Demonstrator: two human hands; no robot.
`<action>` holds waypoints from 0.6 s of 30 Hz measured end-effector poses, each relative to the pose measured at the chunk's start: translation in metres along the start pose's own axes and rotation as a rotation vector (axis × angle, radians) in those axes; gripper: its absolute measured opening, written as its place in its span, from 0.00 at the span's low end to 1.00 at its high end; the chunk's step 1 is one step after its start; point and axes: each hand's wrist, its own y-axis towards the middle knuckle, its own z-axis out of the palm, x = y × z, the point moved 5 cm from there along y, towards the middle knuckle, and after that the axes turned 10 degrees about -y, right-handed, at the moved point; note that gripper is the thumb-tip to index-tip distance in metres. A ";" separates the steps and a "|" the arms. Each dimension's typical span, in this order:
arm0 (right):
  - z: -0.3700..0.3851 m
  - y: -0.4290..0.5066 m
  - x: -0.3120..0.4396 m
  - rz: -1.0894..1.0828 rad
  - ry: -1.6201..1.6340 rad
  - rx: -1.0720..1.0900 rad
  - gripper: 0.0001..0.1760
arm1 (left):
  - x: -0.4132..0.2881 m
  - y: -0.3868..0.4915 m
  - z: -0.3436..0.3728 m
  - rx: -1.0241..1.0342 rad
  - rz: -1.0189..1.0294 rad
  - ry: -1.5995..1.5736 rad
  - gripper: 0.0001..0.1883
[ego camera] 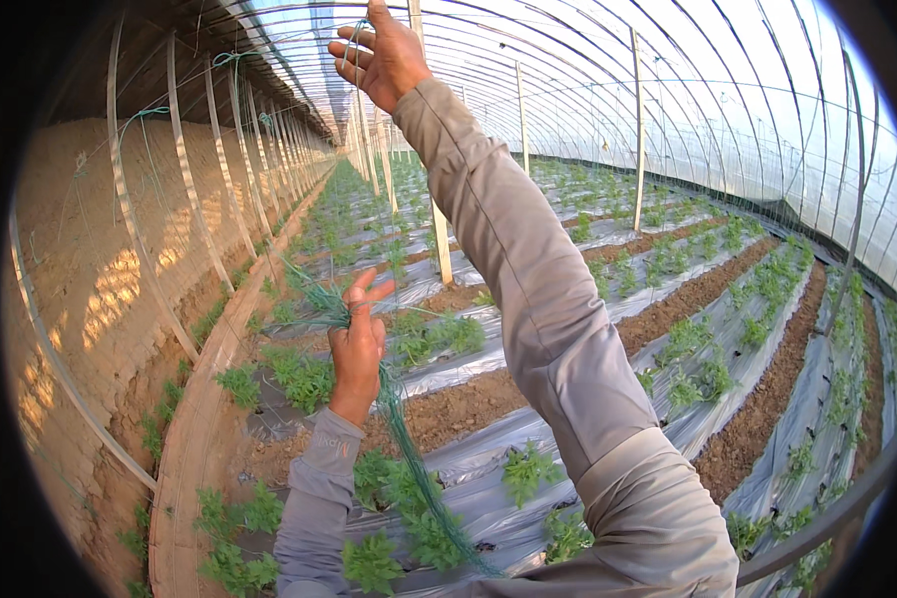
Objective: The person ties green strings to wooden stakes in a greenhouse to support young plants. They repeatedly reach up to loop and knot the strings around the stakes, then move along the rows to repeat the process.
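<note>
My left hand (357,340), low and left of the middle, is closed around a bundle of thin green twine (411,448), which hangs down past my wrist, with loose strands spreading to the left. Stretched up to the top of the picture, my right hand (385,56) has its fingers apart, and a thin green strand loops near the fingers; whether they pinch it I cannot tell. Beneath both arms grow leafy green plants (529,472) through silvery plastic film (478,441).
A pale post (442,247) stands just behind my right forearm. Slanted poles (131,202) line the earthen wall (67,247) at left, beside a narrow raised path (187,448). Soil furrows (762,389) run between the film-covered rows. Curved roof ribs arch overhead.
</note>
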 end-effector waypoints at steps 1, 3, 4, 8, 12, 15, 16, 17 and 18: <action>0.004 0.009 -0.002 -0.004 0.072 -0.018 0.34 | 0.009 -0.005 0.008 0.050 -0.052 -0.007 0.27; 0.008 0.027 -0.007 -0.008 0.149 -0.051 0.23 | 0.026 -0.020 0.019 0.109 -0.120 -0.016 0.25; 0.008 0.034 -0.010 -0.006 0.153 -0.066 0.19 | 0.034 -0.028 0.022 0.127 -0.176 -0.032 0.24; -0.011 0.040 -0.017 -0.057 0.077 -0.160 0.07 | 0.056 -0.060 0.021 0.149 -0.254 -0.057 0.23; -0.036 0.018 0.029 -0.809 -1.608 -0.222 0.16 | 0.064 -0.078 -0.002 0.112 -0.280 0.059 0.21; -0.040 0.006 0.041 -1.023 -1.619 -0.310 0.13 | 0.069 -0.098 -0.013 0.114 -0.282 0.013 0.18; -0.036 -0.007 0.043 -1.200 -1.555 -0.323 0.13 | 0.072 -0.107 -0.015 0.104 -0.288 -0.004 0.18; -0.052 0.003 0.037 -0.661 -0.849 -0.110 0.14 | 0.076 -0.118 -0.016 0.113 -0.289 0.021 0.18; -0.051 0.005 0.010 -0.109 -0.139 0.065 0.16 | 0.080 -0.131 -0.017 0.120 -0.292 0.043 0.19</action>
